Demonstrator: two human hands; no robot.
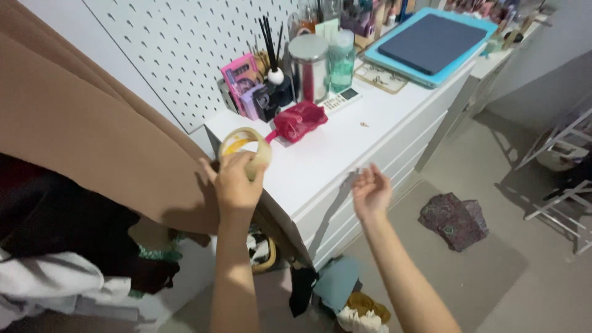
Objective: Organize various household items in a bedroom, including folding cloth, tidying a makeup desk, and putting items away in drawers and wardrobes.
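A white drawer unit (370, 148) stands against a white pegboard wall (179, 43), its top crowded with containers at the rear. The floor (493, 271) is beige carpet, with a white folding rack (561, 160) at the right edge.

On the chest of drawers (345, 154): pouch (300, 119) near the left, remote control (341, 100) just right of it, metal canister (309, 66) behind, tablet case (430, 43) far right. Above the chest's near-left corner, roll of tape (245, 148) in the left hand (236, 184). Right hand (370, 192) before the drawer fronts. On the floor right, crumpled cloth (454, 221).
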